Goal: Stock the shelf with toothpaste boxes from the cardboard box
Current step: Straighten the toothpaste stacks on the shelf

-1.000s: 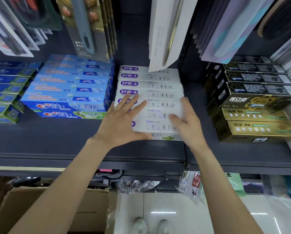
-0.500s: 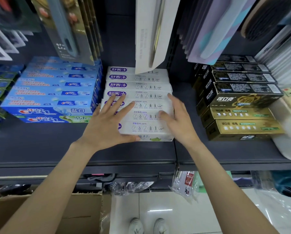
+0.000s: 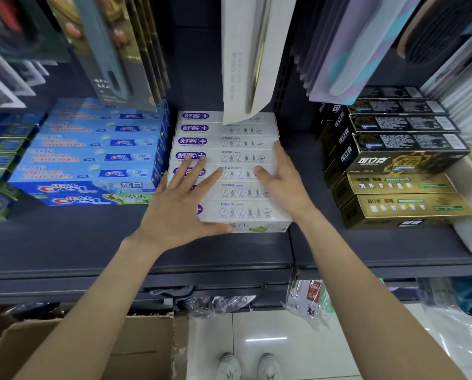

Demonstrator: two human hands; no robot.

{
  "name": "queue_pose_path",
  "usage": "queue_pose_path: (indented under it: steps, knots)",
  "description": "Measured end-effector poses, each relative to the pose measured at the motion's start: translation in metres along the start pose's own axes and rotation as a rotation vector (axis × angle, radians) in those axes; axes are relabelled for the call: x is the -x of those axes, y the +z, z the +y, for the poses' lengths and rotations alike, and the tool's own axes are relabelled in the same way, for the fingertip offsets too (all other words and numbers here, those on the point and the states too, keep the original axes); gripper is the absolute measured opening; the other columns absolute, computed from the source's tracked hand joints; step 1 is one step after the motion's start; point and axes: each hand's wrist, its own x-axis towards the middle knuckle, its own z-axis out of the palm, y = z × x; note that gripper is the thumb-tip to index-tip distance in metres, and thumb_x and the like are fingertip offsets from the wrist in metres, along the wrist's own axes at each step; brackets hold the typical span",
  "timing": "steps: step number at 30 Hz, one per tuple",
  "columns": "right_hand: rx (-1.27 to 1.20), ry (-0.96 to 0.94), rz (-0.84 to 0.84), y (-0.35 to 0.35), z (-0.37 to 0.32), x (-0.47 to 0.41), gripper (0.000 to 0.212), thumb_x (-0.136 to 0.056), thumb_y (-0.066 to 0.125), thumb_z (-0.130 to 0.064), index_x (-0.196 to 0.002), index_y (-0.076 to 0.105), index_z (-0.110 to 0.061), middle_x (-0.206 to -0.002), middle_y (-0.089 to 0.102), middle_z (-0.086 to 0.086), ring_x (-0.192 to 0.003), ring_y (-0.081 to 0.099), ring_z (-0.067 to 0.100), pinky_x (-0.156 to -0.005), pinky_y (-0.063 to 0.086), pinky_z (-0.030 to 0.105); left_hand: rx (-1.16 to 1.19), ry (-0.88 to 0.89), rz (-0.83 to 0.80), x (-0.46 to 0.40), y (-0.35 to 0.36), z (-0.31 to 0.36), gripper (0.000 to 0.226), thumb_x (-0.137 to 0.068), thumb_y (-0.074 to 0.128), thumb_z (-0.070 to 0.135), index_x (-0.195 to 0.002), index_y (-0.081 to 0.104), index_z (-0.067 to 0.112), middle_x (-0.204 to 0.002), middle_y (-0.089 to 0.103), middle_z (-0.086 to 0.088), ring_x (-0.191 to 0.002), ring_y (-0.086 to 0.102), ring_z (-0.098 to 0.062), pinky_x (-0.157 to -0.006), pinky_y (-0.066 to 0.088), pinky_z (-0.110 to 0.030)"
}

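Note:
A stack of white toothpaste boxes with purple logos (image 3: 229,144) lies in several rows on the dark shelf (image 3: 64,242). My left hand (image 3: 182,204) lies flat on the left part of the front rows, fingers spread and straight, thumb along the front box's edge. My right hand (image 3: 281,182) presses against the stack's right side, with its fingers over the top and along the right edge. The open cardboard box (image 3: 136,349) stands on the floor at the lower left, its inside hidden from here.
Blue Crest boxes (image 3: 92,160) sit left of the white stack, black and gold boxes (image 3: 393,165) to the right. Hanging card packs (image 3: 245,50) dangle over the stack's back rows. Bagged goods (image 3: 308,300) hang under the shelf; my shoes (image 3: 248,366) stand on white tiles.
Both hands stay on the white stack. The view has shifted, so the shelf contents sit further left in frame. My right hand has slid slightly along the stack's right edge.

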Motion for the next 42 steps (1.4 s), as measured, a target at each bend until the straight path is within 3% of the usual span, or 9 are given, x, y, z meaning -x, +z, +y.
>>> queue_pose_path:
  steps: [8,13,18,22,28,34,37,40,42]
  knots:
    - [0.092,-0.018,0.026,0.003,0.008,-0.007,0.060,-0.094,0.051,-0.024,-0.147,0.024,-0.018,-0.144,0.037,0.004,-0.129,0.036,0.014,-0.106,0.030,0.027,-0.092,0.017,-0.032,-0.001,0.002,-0.001,0.105,-0.057,0.013,0.094,-0.142,-0.021,0.042,-0.156,-0.023,0.010,-0.143,-0.023,-0.013,-0.117,-0.002,-0.045]
    - [0.287,-0.005,0.058,0.002,-0.004,0.002,0.059,-0.099,0.039,-0.038,-0.150,0.020,-0.015,-0.158,0.014,0.010,-0.144,0.015,0.024,-0.117,0.020,0.038,-0.117,0.001,-0.122,-0.001,-0.007,0.005,0.106,-0.060,0.018,0.089,-0.145,-0.020,0.038,-0.156,-0.025,0.005,-0.142,-0.025,-0.017,-0.117,-0.003,-0.049]
    - [0.327,-0.126,0.279,-0.018,-0.003,0.069,0.046,-0.096,0.049,-0.020,-0.141,0.040,-0.011,-0.148,0.036,0.009,-0.135,0.035,0.024,-0.107,0.031,0.033,-0.194,-0.005,-0.125,0.002,-0.015,0.011,0.101,-0.071,0.029,0.084,-0.149,-0.012,0.034,-0.158,-0.017,0.003,-0.145,-0.018,-0.022,-0.117,-0.007,-0.052]
    - [0.374,-0.096,0.155,-0.010,0.007,0.116,0.053,-0.091,0.057,-0.016,-0.141,0.040,-0.013,-0.149,0.036,0.006,-0.122,0.050,0.024,-0.094,0.048,0.040,-0.196,0.123,-0.070,0.006,-0.015,0.020,0.086,-0.086,0.035,0.069,-0.150,-0.004,0.028,-0.160,-0.008,0.003,-0.147,-0.011,-0.020,-0.118,-0.006,-0.045]
    - [0.477,-0.012,0.126,0.000,0.003,0.115,0.053,-0.096,0.048,-0.016,-0.146,0.032,-0.015,-0.157,0.022,0.002,-0.112,0.058,0.031,-0.086,0.048,0.039,-0.206,0.147,-0.153,0.007,-0.012,0.026,0.078,-0.093,0.029,0.058,-0.147,-0.015,0.023,-0.158,-0.017,-0.003,-0.145,-0.015,-0.023,-0.119,-0.003,-0.041]
    - [0.447,-0.086,0.116,-0.020,-0.005,0.125,0.054,-0.094,0.053,-0.019,-0.144,0.035,-0.014,-0.154,0.027,0.009,-0.136,0.035,0.028,-0.103,0.040,0.038,-0.182,0.047,-0.267,0.005,-0.027,0.051,0.088,-0.093,0.045,0.046,-0.150,-0.013,0.012,-0.157,-0.020,-0.010,-0.143,-0.022,-0.026,-0.118,-0.008,-0.042]
    - [0.400,-0.142,0.294,-0.061,-0.002,0.142,0.046,-0.093,0.054,-0.017,-0.138,0.045,-0.014,-0.143,0.045,0.006,-0.129,0.042,0.023,-0.102,0.034,0.025,0.005,0.055,-0.102,0.009,-0.041,0.086,0.087,-0.088,0.054,0.041,-0.151,0.000,0.016,-0.160,-0.003,-0.007,-0.146,-0.011,-0.024,-0.118,-0.004,-0.037]
    - [0.356,-0.107,0.502,-0.119,0.017,0.160,0.038,-0.091,0.054,-0.012,-0.129,0.053,-0.013,-0.127,0.058,0.004,-0.117,0.050,0.021,-0.093,0.032,0.018,0.338,0.078,0.229,0.016,-0.042,0.138,0.065,-0.086,0.062,0.035,-0.144,0.034,0.022,-0.146,0.040,0.000,-0.137,0.031,-0.020,-0.111,0.021,-0.028]
    - [0.346,-0.073,0.573,-0.155,0.037,0.163,0.037,-0.090,0.052,-0.011,-0.127,0.054,-0.011,-0.124,0.058,0.007,-0.116,0.050,0.024,-0.091,0.032,0.018,0.526,0.042,0.272,0.014,-0.031,0.176,0.063,-0.083,0.067,0.038,-0.139,0.041,0.024,-0.137,0.048,0.004,-0.127,0.043,-0.015,-0.103,0.030,-0.023]
